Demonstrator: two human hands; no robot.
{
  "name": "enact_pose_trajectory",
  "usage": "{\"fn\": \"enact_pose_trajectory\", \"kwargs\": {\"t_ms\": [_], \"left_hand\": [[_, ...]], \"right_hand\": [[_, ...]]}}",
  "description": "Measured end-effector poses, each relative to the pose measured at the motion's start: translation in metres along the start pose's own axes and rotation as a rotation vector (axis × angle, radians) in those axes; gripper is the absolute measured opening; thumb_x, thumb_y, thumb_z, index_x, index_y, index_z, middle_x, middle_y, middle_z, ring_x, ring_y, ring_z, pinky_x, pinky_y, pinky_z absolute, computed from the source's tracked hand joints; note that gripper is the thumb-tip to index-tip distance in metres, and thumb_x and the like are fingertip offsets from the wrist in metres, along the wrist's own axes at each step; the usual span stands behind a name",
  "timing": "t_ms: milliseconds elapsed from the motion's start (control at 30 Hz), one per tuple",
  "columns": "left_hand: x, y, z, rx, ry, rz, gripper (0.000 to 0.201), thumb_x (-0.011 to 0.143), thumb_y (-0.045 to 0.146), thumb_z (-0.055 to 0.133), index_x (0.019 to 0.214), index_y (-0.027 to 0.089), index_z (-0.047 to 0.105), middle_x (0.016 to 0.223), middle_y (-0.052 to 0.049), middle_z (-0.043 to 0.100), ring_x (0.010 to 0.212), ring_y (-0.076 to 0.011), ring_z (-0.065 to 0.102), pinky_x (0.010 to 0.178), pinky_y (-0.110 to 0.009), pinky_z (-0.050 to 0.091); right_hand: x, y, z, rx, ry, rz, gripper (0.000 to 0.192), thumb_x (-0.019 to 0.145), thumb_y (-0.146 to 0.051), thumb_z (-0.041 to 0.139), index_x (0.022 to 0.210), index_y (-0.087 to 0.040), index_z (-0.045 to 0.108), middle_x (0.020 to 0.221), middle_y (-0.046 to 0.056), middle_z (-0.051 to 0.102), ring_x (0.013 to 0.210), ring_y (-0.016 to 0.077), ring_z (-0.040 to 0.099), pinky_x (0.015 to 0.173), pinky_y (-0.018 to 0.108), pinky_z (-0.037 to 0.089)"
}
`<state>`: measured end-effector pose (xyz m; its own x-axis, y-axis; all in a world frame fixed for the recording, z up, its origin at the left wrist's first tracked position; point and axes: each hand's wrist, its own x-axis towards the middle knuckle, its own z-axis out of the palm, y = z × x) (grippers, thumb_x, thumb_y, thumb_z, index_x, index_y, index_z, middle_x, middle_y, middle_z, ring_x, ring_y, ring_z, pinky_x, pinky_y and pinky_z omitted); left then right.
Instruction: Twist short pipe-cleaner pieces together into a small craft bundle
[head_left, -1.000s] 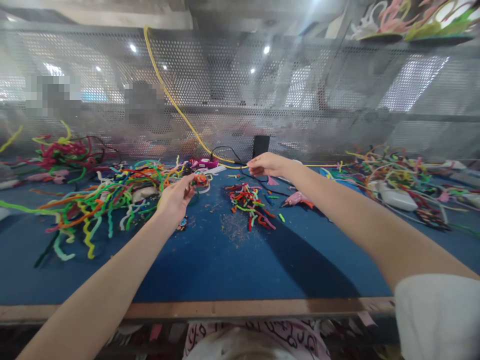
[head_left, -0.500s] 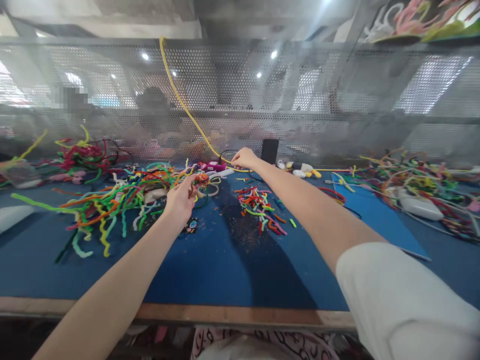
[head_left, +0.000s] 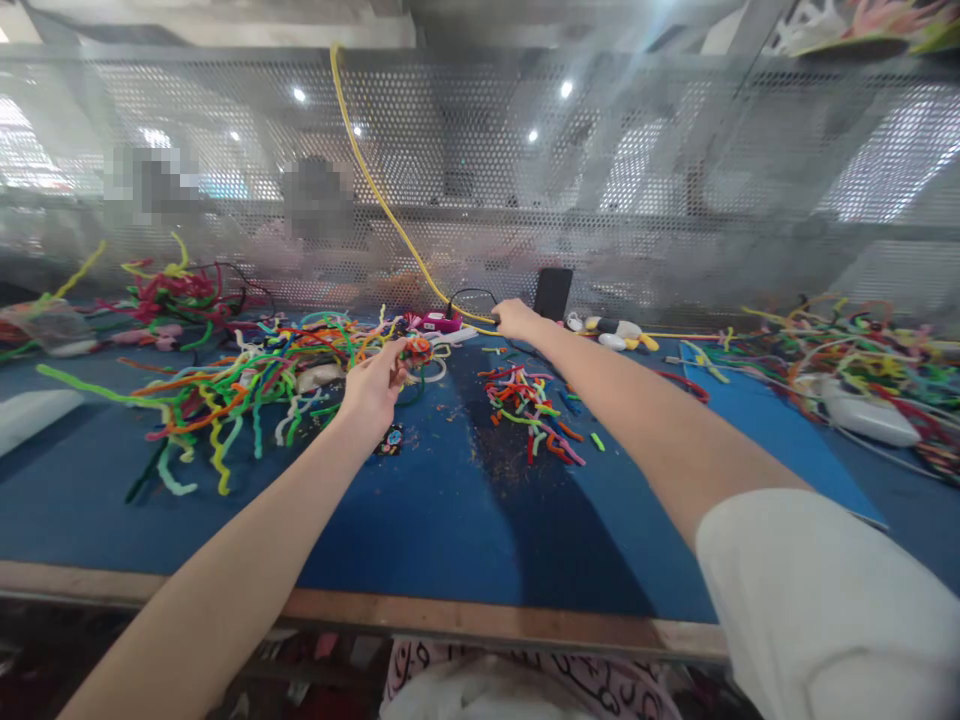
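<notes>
My left hand [head_left: 377,392] is closed in a pinch around a small orange-red bundle of fuzzy pipe cleaner [head_left: 417,349], held above the table left of centre. My right hand [head_left: 516,318] reaches to the back of the table, its fingers bent down and together beside the yellow cord [head_left: 409,248]. Whatever those fingers hold, if anything, cannot be made out. Just left of them lies a magenta device [head_left: 441,323] with a white label and a black cable. Nearer me is a pile of short cut pipe-cleaner pieces [head_left: 529,405] in mixed colours.
Long pipe cleaners [head_left: 217,395] spread over the left side. Another tangle [head_left: 847,360] and a white rounded object [head_left: 870,412] lie at the right, by a blue board [head_left: 787,440]. A dark phone [head_left: 553,293] leans against the perforated metal screen [head_left: 480,170] at the back.
The camera view has shifted slightly, so the scene sits a little further right. My left hand still holds the orange-red bundle; my right hand's fingers are bent lower by the yellow cord.
</notes>
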<state>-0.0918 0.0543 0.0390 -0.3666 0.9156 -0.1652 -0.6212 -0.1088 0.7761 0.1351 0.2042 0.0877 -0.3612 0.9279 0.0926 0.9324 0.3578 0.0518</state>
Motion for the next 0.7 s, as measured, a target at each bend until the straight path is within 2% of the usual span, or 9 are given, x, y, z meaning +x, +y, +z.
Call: {"fn": "enact_pose_trajectory", "kwargs": {"t_ms": [67,133,200,233,367,400,467,567,700], "left_hand": [[-0.001,-0.001,0.0,0.008,-0.004,-0.008,0.019,0.072,0.013,0.083,0.064,0.013,0.066,0.062,0.0,0.064,0.053,-0.0056,0.058,0.047,-0.013,0.045],[-0.003,0.0,0.0,0.01,-0.006,-0.012,0.02,0.072,0.013,0.084,0.064,0.014,0.065,0.06,0.001,0.062,0.052,-0.0052,0.057,0.047,-0.013,0.045],[-0.005,0.001,0.001,0.006,-0.007,-0.014,0.02,0.073,0.013,0.083,0.064,0.014,0.065,0.06,0.001,0.062,0.052,-0.0053,0.057,0.046,-0.012,0.045],[-0.006,0.002,0.002,0.002,-0.008,-0.016,0.019,0.074,0.013,0.082,0.065,0.014,0.065,0.06,0.001,0.062,0.052,-0.0055,0.058,0.046,-0.012,0.045],[-0.013,0.005,0.008,-0.018,-0.017,-0.027,0.019,0.075,0.012,0.081,0.066,0.014,0.065,0.061,0.001,0.062,0.051,-0.0044,0.056,0.045,-0.011,0.043],[-0.016,0.005,0.01,-0.021,-0.025,-0.03,0.019,0.074,0.011,0.082,0.066,0.014,0.065,0.06,0.001,0.062,0.051,-0.0041,0.055,0.046,-0.011,0.043],[-0.021,0.005,0.011,-0.023,-0.041,-0.036,0.019,0.073,0.011,0.082,0.064,0.014,0.065,0.058,0.002,0.061,0.05,-0.004,0.055,0.046,-0.011,0.043],[-0.027,0.005,0.012,-0.018,-0.05,-0.037,0.023,0.072,0.012,0.083,0.061,0.015,0.063,0.055,0.003,0.059,0.05,-0.004,0.055,0.046,-0.011,0.044],[-0.027,0.006,0.01,-0.01,-0.043,-0.03,0.029,0.067,0.012,0.087,0.058,0.015,0.06,0.052,0.005,0.056,0.048,-0.0036,0.053,0.046,-0.011,0.043]], "right_hand": [[-0.008,0.004,-0.01,0.023,-0.086,-0.076,0.039,0.097,-0.038,0.064,0.13,-0.017,0.062,0.131,0.01,0.063,0.112,0.0248,0.065,0.094,0.047,0.057],[-0.026,0.008,-0.018,0.06,-0.14,-0.166,0.042,0.097,-0.04,0.064,0.134,-0.019,0.062,0.138,0.012,0.063,0.12,0.0269,0.064,0.102,0.049,0.054],[-0.056,0.011,-0.02,0.102,-0.154,-0.262,0.053,0.097,-0.044,0.06,0.146,-0.023,0.056,0.151,0.011,0.057,0.135,0.0297,0.056,0.114,0.043,0.046],[-0.077,0.01,-0.017,0.12,-0.148,-0.301,0.062,0.098,-0.05,0.057,0.154,-0.025,0.048,0.158,0.009,0.05,0.143,0.0304,0.049,0.119,0.043,0.041],[-0.175,-0.008,0.017,0.139,-0.077,-0.315,0.089,0.098,-0.064,0.044,0.166,-0.015,0.016,0.172,0.014,0.014,0.159,0.0326,0.014,0.129,0.051,0.019],[-0.197,-0.015,0.028,0.146,-0.057,-0.312,0.088,0.1,-0.065,0.039,0.167,-0.013,0.012,0.173,0.014,0.009,0.16,0.0312,0.008,0.129,0.052,0.016],[-0.227,-0.027,0.047,0.176,-0.038,-0.325,0.088,0.101,-0.067,0.033,0.166,-0.012,0.014,0.173,0.015,0.01,0.16,0.0291,0.006,0.13,0.051,0.015],[-0.232,-0.032,0.064,0.163,-0.041,-0.357,0.082,0.103,-0.063,0.029,0.165,-0.012,0.019,0.172,0.017,0.012,0.16,0.0297,0.008,0.129,0.052,0.016],[-0.191,-0.017,0.069,0.126,-0.035,-0.439,0.068,0.107,-0.052,0.026,0.163,-0.013,0.029,0.171,0.016,0.02,0.16,0.0281,0.01,0.129,0.05,0.012]]}}
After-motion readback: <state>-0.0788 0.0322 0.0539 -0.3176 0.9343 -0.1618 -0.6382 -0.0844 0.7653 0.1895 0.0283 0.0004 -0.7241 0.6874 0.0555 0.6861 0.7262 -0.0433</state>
